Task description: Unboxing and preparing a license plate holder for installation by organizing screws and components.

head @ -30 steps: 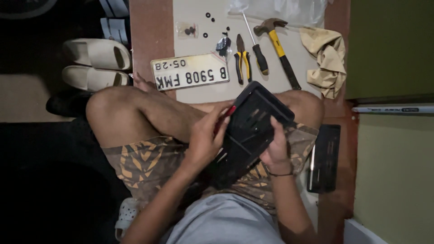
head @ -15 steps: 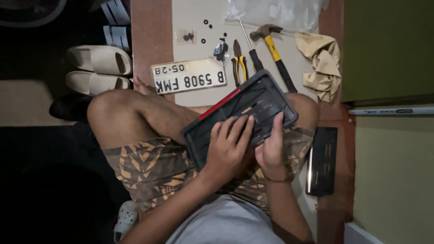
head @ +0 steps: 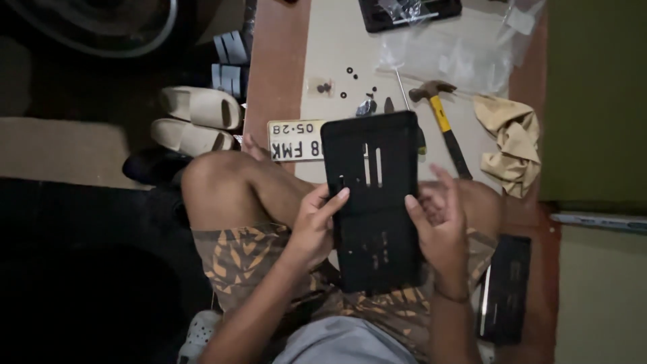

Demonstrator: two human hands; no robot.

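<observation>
I sit cross-legged with a black plastic number-plate frame (head: pixel 374 202) held upright over my lap, its long side pointing away from me. My left hand (head: pixel 315 226) grips the frame's left edge, thumb along the front. My right hand (head: pixel 439 219) holds the right edge with the fingers loosely spread. Behind the frame a white number plate (head: pixel 294 140) lies on the floor, half hidden by it.
A yellow-handled hammer (head: pixel 445 125), a tan rag (head: pixel 512 141), small screws and washers (head: pixel 347 84) and a clear plastic bag (head: pixel 445 57) lie on the floor ahead. A second black frame (head: pixel 504 290) rests by my right leg. Pale sandals (head: pixel 199 118) stand at left.
I have turned the frame from lying slanted across my lap to standing lengthwise. My left hand moved off its face to the left edge. The view shifted closer.
</observation>
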